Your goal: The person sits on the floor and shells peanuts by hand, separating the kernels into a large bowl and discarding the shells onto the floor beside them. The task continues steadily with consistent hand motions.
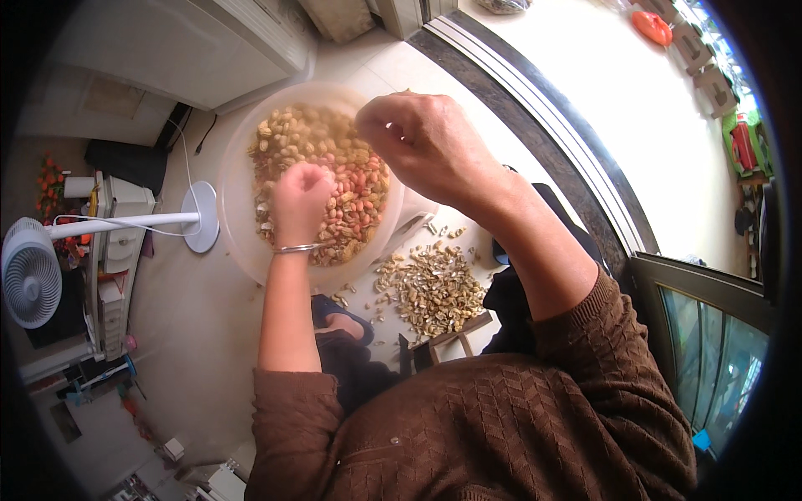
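Note:
A large translucent plastic basin stands on the floor. In it lie unshelled peanuts and, towards the right, reddish shelled peanut kernels. My left hand, with a metal bangle at the wrist, is over the basin with its fingers curled and blurred; whether it holds anything cannot be told. Higher up and to the right, my right hand is above the basin's edge, fingers bent inward and fingertips hidden. A heap of empty peanut shells lies on the floor below and right of the basin.
A white standing fan with a round base is at the left, beside a drawer cabinet. A sliding door track runs along the right. My slippered foot and part of a wooden frame are near the shells.

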Action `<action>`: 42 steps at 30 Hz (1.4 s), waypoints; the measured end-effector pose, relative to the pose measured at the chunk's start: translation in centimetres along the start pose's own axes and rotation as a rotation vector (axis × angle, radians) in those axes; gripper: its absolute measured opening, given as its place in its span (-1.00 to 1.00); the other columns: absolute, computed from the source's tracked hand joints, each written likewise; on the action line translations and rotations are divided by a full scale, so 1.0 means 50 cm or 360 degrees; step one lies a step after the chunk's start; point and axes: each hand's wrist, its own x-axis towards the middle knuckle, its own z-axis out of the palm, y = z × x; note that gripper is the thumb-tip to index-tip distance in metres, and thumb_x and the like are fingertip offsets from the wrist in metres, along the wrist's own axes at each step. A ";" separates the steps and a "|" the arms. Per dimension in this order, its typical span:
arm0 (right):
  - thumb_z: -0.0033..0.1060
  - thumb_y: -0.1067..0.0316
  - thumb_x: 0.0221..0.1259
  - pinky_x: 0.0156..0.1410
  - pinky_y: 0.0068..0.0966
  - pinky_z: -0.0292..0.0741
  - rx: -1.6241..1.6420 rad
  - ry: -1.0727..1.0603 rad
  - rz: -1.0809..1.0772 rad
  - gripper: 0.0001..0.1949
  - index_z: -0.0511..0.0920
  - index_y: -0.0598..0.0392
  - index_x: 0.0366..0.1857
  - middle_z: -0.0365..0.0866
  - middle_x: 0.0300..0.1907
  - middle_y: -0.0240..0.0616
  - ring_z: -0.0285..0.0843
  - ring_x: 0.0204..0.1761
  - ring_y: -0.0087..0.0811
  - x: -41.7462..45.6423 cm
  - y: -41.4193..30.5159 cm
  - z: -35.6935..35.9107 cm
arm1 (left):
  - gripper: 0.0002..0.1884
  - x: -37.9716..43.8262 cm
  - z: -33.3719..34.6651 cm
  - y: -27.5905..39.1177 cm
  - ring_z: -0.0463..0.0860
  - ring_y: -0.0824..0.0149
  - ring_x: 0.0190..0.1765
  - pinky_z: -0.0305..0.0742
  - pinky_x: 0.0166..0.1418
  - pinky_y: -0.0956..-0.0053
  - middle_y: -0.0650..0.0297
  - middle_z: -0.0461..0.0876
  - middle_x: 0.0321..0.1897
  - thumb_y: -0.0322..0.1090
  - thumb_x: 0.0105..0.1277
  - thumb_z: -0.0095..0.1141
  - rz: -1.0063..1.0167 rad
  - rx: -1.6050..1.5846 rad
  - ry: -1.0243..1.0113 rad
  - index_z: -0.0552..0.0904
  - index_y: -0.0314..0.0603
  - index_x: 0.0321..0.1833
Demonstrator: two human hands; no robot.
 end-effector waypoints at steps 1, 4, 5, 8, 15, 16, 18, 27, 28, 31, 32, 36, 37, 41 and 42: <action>0.08 0.39 0.22 -0.33 -0.21 0.57 0.0034 0.0091 -0.0059 -0.80 0.61 0.25 -0.50 0.57 -0.61 0.05 0.62 -0.56 -0.05 -0.001 0.004 0.005 | -0.93 -0.008 -0.001 0.010 0.67 0.35 -0.35 0.58 -0.25 0.49 0.19 0.71 -0.35 -0.48 0.25 0.18 -0.0104 -0.0241 -0.0001 0.55 -0.24 -0.28; 0.09 0.41 0.21 -0.32 -0.22 0.56 0.0007 0.0009 -0.0024 -0.82 0.62 0.25 -0.49 0.58 -0.60 0.03 0.63 -0.54 -0.06 0.001 0.004 0.004 | -0.93 -0.033 -0.013 0.038 0.67 0.44 -0.37 0.63 -0.25 0.56 0.19 0.72 -0.32 -0.47 0.27 0.21 -0.0291 -0.0739 -0.0037 0.58 -0.25 -0.26; 0.09 0.41 0.21 -0.32 -0.22 0.56 0.0017 0.0026 -0.0043 -0.82 0.62 0.26 -0.49 0.58 -0.59 0.02 0.63 -0.54 -0.06 0.000 0.006 0.005 | -0.92 -0.041 -0.016 0.044 0.67 0.43 -0.37 0.63 -0.26 0.56 0.19 0.72 -0.33 -0.48 0.27 0.21 -0.0298 -0.0719 -0.0176 0.59 -0.26 -0.23; 0.10 0.42 0.21 -0.31 -0.22 0.56 0.0052 0.0050 -0.0076 -0.83 0.61 0.25 -0.49 0.59 -0.57 0.00 0.63 -0.52 -0.07 -0.003 0.007 0.010 | -0.85 -0.078 -0.025 0.087 0.69 0.44 -0.34 0.61 -0.29 0.56 0.19 0.73 -0.32 -0.53 0.25 0.24 -0.0354 -0.0558 -0.0666 0.63 -0.29 -0.13; 0.08 0.43 0.17 -0.28 -0.22 0.56 -0.0024 -0.0040 -0.0150 -0.84 0.53 0.21 -0.55 0.57 -0.57 -0.01 0.61 -0.48 -0.03 -0.010 0.003 0.040 | -0.87 -0.091 -0.035 0.083 0.66 0.49 -0.28 0.58 -0.28 0.54 0.32 0.72 -0.29 -0.50 0.26 0.28 -0.0293 -0.0346 -0.0647 0.71 -0.26 -0.15; 0.08 0.43 0.17 -0.28 -0.22 0.56 -0.0045 -0.0059 -0.0146 -0.84 0.53 0.21 -0.56 0.57 -0.56 -0.01 0.61 -0.48 -0.03 -0.011 0.001 0.041 | -0.88 -0.076 -0.038 0.053 0.67 0.45 -0.28 0.59 -0.22 0.49 0.28 0.72 -0.29 -0.51 0.25 0.26 -0.0275 -0.0174 -0.0405 0.69 -0.28 -0.17; 0.08 0.44 0.16 -0.28 -0.22 0.56 -0.0054 -0.0084 -0.0137 -0.84 0.52 0.21 -0.57 0.58 -0.56 -0.01 0.61 -0.48 -0.04 -0.012 0.000 0.043 | -0.85 -0.058 -0.054 0.010 0.61 0.53 -0.35 0.54 -0.29 0.58 0.34 0.67 -0.36 -0.54 0.25 0.23 -0.0114 0.0312 -0.0088 0.68 -0.26 -0.13; 0.09 0.40 0.19 -0.27 -0.24 0.58 -0.0153 -0.0195 -0.0199 -0.85 0.53 0.17 -0.53 0.58 -0.57 -0.05 0.63 -0.46 -0.06 -0.021 0.000 0.056 | -0.74 -0.008 -0.038 -0.037 0.65 0.35 -0.21 0.55 -0.07 0.50 0.19 0.64 -0.21 -0.59 0.22 0.11 0.0514 0.0729 0.0259 0.67 -0.30 -0.04; 0.09 0.40 0.20 -0.27 -0.24 0.58 -0.0146 -0.0208 -0.0191 -0.85 0.53 0.17 -0.52 0.57 -0.57 -0.06 0.63 -0.46 -0.06 -0.021 -0.001 0.056 | -0.73 -0.006 -0.033 -0.030 0.65 0.33 -0.21 0.56 -0.07 0.46 0.18 0.64 -0.20 -0.60 0.20 0.11 0.0538 0.0772 0.0257 0.67 -0.30 -0.03; 0.09 0.40 0.20 -0.27 -0.23 0.58 -0.0171 -0.0243 -0.0168 -0.85 0.53 0.17 -0.53 0.57 -0.57 -0.06 0.62 -0.46 -0.06 -0.022 0.001 0.054 | -0.72 0.006 -0.030 -0.037 0.65 0.30 -0.25 0.58 -0.10 0.44 0.16 0.64 -0.18 -0.60 0.19 0.11 0.0901 0.1078 0.0266 0.67 -0.30 -0.03; 0.09 0.40 0.20 -0.27 -0.23 0.58 -0.0187 -0.0255 -0.0160 -0.84 0.53 0.17 -0.53 0.57 -0.57 -0.06 0.62 -0.46 -0.06 -0.022 0.002 0.054 | -0.73 0.006 -0.027 -0.037 0.65 0.30 -0.28 0.59 -0.13 0.44 0.14 0.63 -0.19 -0.60 0.20 0.12 0.0924 0.1091 0.0250 0.67 -0.30 -0.04; 0.09 0.40 0.20 -0.27 -0.24 0.59 -0.0158 -0.0238 -0.0176 -0.84 0.53 0.17 -0.55 0.58 -0.57 -0.07 0.62 -0.47 -0.07 -0.024 0.002 0.056 | -0.75 0.007 -0.023 -0.046 0.65 0.30 -0.28 0.59 -0.15 0.44 0.15 0.62 -0.24 -0.59 0.19 0.14 0.0719 0.0892 0.0214 0.68 -0.30 -0.06; 0.08 0.40 0.21 -0.28 -0.25 0.59 -0.0160 -0.0228 -0.0188 -0.83 0.53 0.16 -0.55 0.58 -0.58 -0.08 0.62 -0.48 -0.08 -0.024 0.003 0.056 | -0.77 0.006 -0.022 -0.045 0.65 0.31 -0.29 0.59 -0.16 0.45 0.16 0.62 -0.25 -0.59 0.19 0.14 0.0724 0.0898 0.0222 0.67 -0.31 -0.08; 0.06 0.38 0.25 -0.31 -0.30 0.61 -0.0191 -0.0313 -0.0146 -0.80 0.53 0.16 -0.55 0.58 -0.60 -0.12 0.62 -0.53 -0.14 -0.023 0.006 0.051 | -0.81 0.006 -0.018 -0.043 0.59 0.02 -0.15 0.50 -0.03 0.24 0.10 0.62 -0.29 -0.52 0.13 0.19 0.0543 0.0827 0.0232 0.68 -0.22 -0.17; 0.05 0.38 0.26 -0.32 -0.31 0.61 -0.0206 -0.0312 -0.0151 -0.79 0.53 0.16 -0.55 0.57 -0.61 -0.13 0.62 -0.54 -0.16 -0.023 0.005 0.049 | -0.82 0.007 -0.019 -0.046 0.60 0.05 -0.17 0.50 -0.05 0.25 0.11 0.62 -0.29 -0.52 0.14 0.19 0.0565 0.0843 0.0258 0.68 -0.22 -0.19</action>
